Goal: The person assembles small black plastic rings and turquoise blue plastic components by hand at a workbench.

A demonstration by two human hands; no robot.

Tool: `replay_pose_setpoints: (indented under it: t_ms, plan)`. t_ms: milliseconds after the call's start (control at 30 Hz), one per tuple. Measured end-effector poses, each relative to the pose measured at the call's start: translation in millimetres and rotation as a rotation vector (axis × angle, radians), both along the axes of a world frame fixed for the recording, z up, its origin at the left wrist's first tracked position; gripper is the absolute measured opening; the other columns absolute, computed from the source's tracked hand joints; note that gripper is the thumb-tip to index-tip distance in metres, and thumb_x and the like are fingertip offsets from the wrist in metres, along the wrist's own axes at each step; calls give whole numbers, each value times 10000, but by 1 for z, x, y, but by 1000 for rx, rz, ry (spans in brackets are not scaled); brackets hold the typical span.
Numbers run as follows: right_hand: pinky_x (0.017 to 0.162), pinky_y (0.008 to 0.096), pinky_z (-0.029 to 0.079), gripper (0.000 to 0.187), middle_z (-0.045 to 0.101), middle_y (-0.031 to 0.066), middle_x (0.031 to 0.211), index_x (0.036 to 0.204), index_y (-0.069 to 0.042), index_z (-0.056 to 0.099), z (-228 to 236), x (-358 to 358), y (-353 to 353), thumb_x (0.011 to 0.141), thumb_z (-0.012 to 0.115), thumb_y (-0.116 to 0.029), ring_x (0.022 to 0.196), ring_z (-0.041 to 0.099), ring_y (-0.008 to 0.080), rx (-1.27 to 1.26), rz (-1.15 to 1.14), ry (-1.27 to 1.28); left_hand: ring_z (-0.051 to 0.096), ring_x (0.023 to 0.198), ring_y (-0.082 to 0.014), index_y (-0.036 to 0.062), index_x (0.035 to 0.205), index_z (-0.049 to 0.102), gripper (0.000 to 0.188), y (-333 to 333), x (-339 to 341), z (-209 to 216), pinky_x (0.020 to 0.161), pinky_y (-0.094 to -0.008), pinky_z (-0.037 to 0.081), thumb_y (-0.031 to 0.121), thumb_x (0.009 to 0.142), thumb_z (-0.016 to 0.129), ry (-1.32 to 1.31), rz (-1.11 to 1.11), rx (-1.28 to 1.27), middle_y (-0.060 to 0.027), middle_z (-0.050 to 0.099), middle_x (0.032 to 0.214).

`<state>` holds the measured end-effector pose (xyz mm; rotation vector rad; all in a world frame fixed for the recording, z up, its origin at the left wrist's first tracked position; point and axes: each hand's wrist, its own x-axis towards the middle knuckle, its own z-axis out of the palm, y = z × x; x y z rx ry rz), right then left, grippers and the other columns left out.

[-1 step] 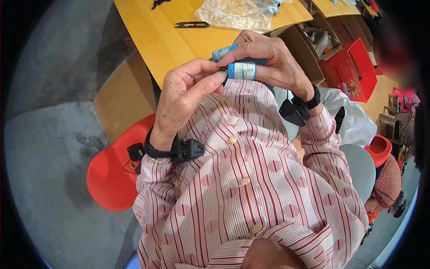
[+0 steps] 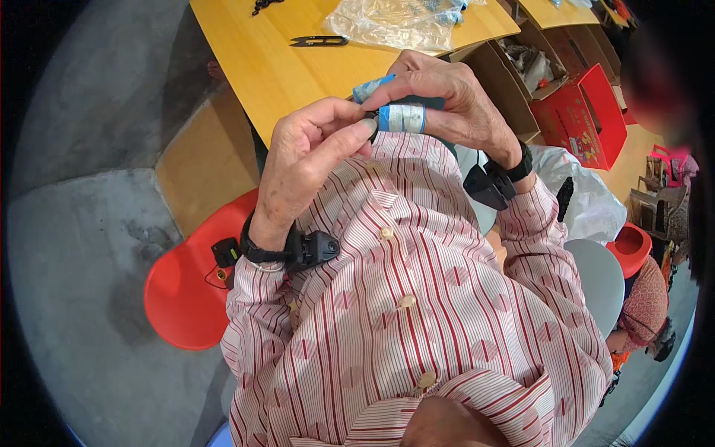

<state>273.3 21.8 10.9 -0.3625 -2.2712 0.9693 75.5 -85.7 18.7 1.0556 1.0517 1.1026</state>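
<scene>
My hands meet above my lap, by the near edge of the yellow table (image 2: 253, 67). My left hand (image 2: 302, 153) is closed, its thumb and index finger pinching a small black piece (image 2: 373, 116). Most of that piece is hidden by fingertips, so its kind does not show. From the other side my right hand (image 2: 462, 100) closes on the same piece. Blue and white tape (image 2: 403, 118) wraps its thumb, and a second taped finger (image 2: 372, 89) stretches out just beyond. A black band with a small device is strapped to each wrist.
Black thread snips (image 2: 319, 42) and a clear plastic bag (image 2: 395, 26) lie on the table. Cardboard boxes (image 2: 514, 67) and a red box (image 2: 585, 119) stand at the right, above a white plastic bag (image 2: 588, 197). A red chair (image 2: 186, 290) is at my left.
</scene>
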Motion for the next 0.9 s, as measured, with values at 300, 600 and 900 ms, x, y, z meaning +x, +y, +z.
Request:
replay_pose_setpoints:
  t_ms: [300, 600, 900]
  plan:
    - [623, 288, 442, 270, 591, 23, 765, 1038, -129, 725, 1, 2, 6, 780, 738, -210, 707, 559, 153, 69, 10, 12, 602, 783, -84, -39, 1089, 620, 213, 2, -1, -2, 732, -220, 478, 85, 920, 584, -38, -10, -47, -45, 648, 867]
    - [610, 305, 439, 246, 551, 39, 748, 1012, -119, 722, 9, 3, 5, 772, 740, -173, 698, 559, 181, 115, 34, 10, 603, 811, -90, -45, 1143, 604, 253, 0, -6, 2, 751, -213, 459, 92, 938, 550, -77, -34, -101, -53, 655, 899]
    - [610, 307, 443, 248, 555, 38, 744, 1003, -124, 728, 8, 2, 4, 758, 744, -156, 694, 557, 183, 120, 44, 25, 603, 813, -89, -37, 1152, 601, 269, 1, -10, 3, 740, -208, 444, 118, 936, 561, -99, -69, -126, -55, 653, 887]
